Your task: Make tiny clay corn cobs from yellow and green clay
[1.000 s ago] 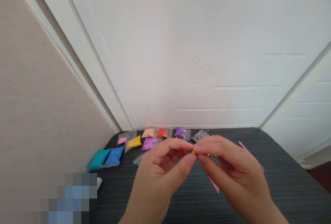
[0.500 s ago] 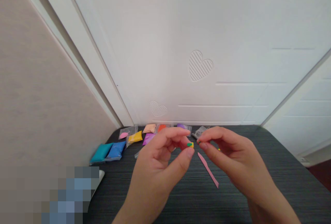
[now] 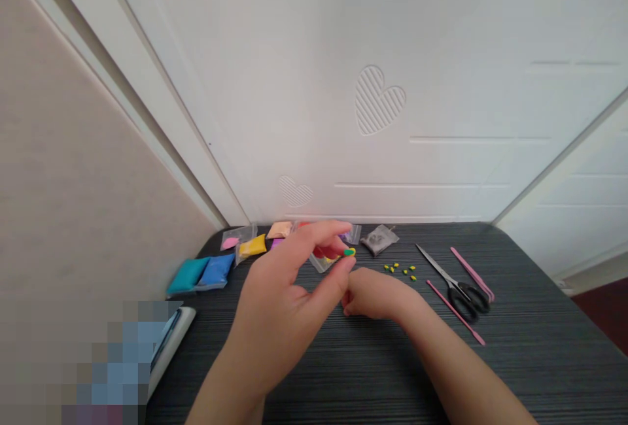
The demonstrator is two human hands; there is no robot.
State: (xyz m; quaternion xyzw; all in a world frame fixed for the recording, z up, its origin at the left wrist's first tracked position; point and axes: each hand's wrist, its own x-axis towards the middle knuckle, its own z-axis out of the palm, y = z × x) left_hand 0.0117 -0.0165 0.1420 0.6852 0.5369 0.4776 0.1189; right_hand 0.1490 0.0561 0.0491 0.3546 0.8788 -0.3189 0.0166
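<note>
Between its thumb and fingertips, my left hand (image 3: 294, 294) pinches a small yellow and green clay piece (image 3: 349, 252), held up above the table. My right hand (image 3: 377, 294) is low at the tabletop, just right of and partly behind the left thumb. Its fingers are curled in, and whatever they hold is hidden. Several tiny yellow-green clay pieces (image 3: 405, 272) lie on the dark table beyond the right wrist. The pink plastic knife seen earlier does not show now; the right hand and forearm cover that spot.
Black-handled scissors (image 3: 449, 278) lie at the right, between a thin pink tool (image 3: 456, 312) and other pink tools (image 3: 473, 274). Bags of coloured clay, including blue (image 3: 216, 271) and yellow (image 3: 252, 246), line the back left. A grey bag (image 3: 380, 240) sits near the white panel (image 3: 314, 85).
My right hand has moved away from the left fingertips, down to the table, uncovering the scissors and tiny pieces. The left hand keeps its pinch. The pink knife has gone from sight.
</note>
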